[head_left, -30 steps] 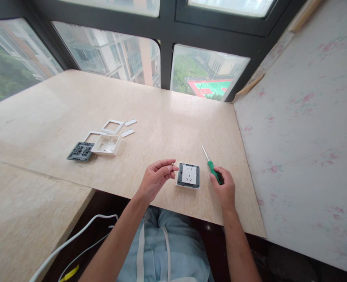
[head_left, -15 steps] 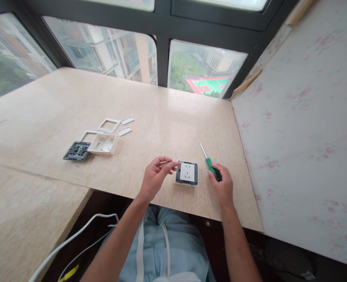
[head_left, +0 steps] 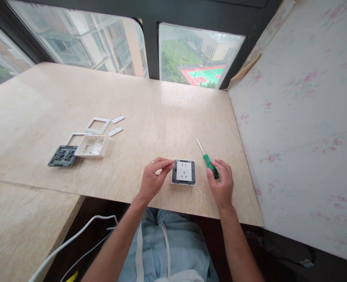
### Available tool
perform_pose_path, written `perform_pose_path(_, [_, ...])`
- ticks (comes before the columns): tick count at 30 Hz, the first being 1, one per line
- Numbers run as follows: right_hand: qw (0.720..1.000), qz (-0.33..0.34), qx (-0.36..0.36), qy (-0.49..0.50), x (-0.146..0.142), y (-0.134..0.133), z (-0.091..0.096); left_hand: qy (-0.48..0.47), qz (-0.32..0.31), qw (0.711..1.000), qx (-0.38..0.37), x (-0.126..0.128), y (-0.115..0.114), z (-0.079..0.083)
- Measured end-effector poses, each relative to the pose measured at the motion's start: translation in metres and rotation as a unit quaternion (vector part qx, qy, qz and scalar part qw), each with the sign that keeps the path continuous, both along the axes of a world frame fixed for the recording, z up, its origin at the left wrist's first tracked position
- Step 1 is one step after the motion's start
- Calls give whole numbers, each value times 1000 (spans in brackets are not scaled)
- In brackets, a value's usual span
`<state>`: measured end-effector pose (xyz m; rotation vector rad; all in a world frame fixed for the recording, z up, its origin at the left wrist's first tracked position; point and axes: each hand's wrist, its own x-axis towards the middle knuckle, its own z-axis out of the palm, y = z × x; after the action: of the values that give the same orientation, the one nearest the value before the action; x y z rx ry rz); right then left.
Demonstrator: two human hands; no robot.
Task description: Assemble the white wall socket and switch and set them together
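Left hand (head_left: pixel 154 178) dropped lower, fingertips pinched together against left edge of socket (head_left: pixel 183 172), flat on tabletop (head_left: pixel 161 117) near front edge. Right hand (head_left: pixel 222 182) curled round green screwdriver (head_left: pixel 210 166). Keep socket pinned steady, imo.

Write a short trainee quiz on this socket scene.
1. What does the right hand grip? A pliers; B green screwdriver; C cable.
2. True or false: the socket lies face up between the right hand and the left hand.
3. Fill in: the green screwdriver's tip points ___ the person.
Key: 1 B; 2 true; 3 away from.
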<state>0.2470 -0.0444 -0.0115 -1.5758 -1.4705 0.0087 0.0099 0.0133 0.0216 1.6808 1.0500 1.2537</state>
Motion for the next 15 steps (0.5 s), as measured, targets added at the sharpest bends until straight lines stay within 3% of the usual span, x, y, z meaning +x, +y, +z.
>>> perform_pose_path(4, [997, 78, 16, -23, -8, -7, 8, 9, -6, 1000, 20, 0, 2, -4])
perform_pose_path(10, [968, 237, -58, -61, -17, -4, 27, 25, -16, 999, 31, -3, 4, -9])
perform_pose_path(15, [946, 287, -99, -110, -24, 13, 32, 43, -2, 998, 49, -4, 4, -12])
